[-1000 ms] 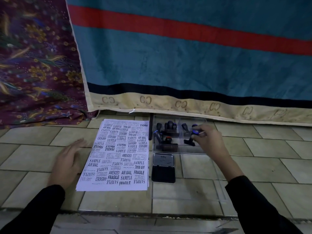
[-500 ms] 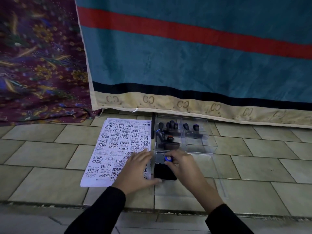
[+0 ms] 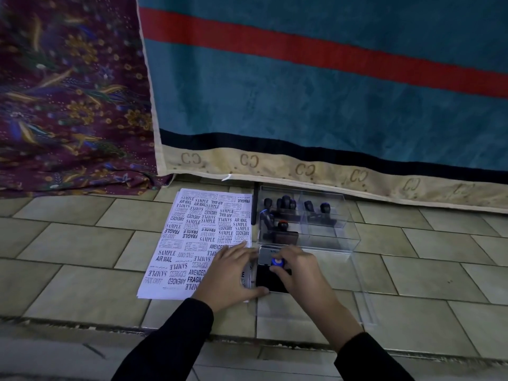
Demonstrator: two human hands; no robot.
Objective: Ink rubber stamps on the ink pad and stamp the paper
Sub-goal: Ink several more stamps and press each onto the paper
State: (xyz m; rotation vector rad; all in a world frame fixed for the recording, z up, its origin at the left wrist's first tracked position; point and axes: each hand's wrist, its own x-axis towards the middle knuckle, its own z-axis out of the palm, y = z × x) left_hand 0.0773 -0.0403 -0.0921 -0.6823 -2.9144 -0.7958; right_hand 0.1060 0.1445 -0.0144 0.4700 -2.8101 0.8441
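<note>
A white paper (image 3: 189, 240) crowded with black stamp prints lies on the tiled floor. To its right sits the open black ink pad (image 3: 268, 281) with its grey lid (image 3: 265, 255) tipped back. My right hand (image 3: 298, 270) grips a blue-topped rubber stamp (image 3: 276, 262) and holds it down on the pad. My left hand (image 3: 229, 273) lies flat with fingers spread across the paper's lower right corner, its thumb touching the pad's near edge.
Behind the pad stands a clear plastic box (image 3: 330, 232) holding several dark-handled stamps (image 3: 280, 204). Its clear lid (image 3: 357, 306) lies flat at the right. A teal blanket (image 3: 316, 105) and a purple patterned cloth (image 3: 68, 105) hang behind.
My right hand carried the blue-topped stamp from the box down onto the ink pad. My left hand slid right across the paper to the pad's edge.
</note>
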